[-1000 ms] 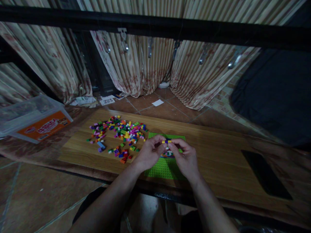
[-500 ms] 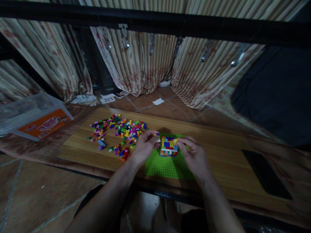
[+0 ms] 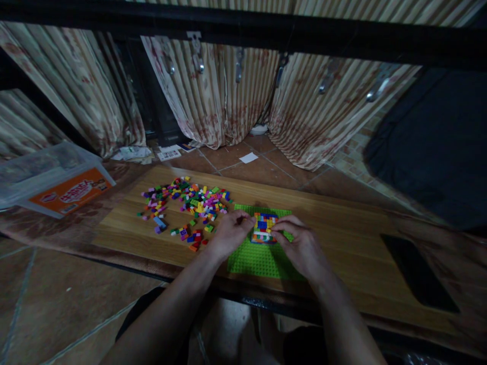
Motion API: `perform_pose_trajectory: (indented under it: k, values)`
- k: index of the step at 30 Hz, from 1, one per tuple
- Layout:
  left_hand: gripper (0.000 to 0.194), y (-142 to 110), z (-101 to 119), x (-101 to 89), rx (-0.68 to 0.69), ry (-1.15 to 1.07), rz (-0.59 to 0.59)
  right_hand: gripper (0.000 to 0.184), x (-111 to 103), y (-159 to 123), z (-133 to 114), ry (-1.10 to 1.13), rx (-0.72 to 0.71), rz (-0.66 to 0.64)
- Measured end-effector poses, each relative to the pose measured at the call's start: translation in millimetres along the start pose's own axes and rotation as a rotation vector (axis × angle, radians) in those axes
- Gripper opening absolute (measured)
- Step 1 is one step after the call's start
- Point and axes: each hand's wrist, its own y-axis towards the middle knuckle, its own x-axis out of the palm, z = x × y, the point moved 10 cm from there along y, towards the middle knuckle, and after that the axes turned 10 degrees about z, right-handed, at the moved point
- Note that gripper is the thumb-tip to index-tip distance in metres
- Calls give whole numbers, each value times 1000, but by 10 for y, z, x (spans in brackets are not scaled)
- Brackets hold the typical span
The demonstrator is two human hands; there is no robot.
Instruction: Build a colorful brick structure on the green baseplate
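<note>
A green studded baseplate [image 3: 258,258] lies on the wooden board. On it stands a small block of stacked bricks [image 3: 264,226] in red, blue, yellow and white. My left hand [image 3: 230,234] rests at the block's left side, fingers curled and pinched against its edge. My right hand [image 3: 300,246] is at the block's right side, fingertips pressed to its lower right corner. Whether either hand holds a loose brick is hidden by the fingers. A pile of several loose coloured bricks [image 3: 188,205] lies left of the baseplate.
The wooden board [image 3: 342,238] sits on a low table. A clear plastic box with an orange label [image 3: 57,182] stands at the far left. A dark flat phone [image 3: 418,274] lies at the right. Striped curtains [image 3: 228,96] and a black bar [image 3: 243,30] are behind.
One second ago both hands held a short strip of bricks above the baseplate. They have come down, and now close in on either side of the brick block.
</note>
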Motion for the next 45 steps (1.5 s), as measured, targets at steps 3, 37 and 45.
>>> perform_pose_trajectory:
  k: [3,37,45]
  values:
    - [16,11,62,4,127,123,11,10,7,10,-16,-4,-10,28]
    - [11,-83,-64,-12,-241,-314,19,12,-5,3,148,84,186,117]
    - [24,-123,97,49,-186,-481,-59,15,-61,22,-54,255,198,239]
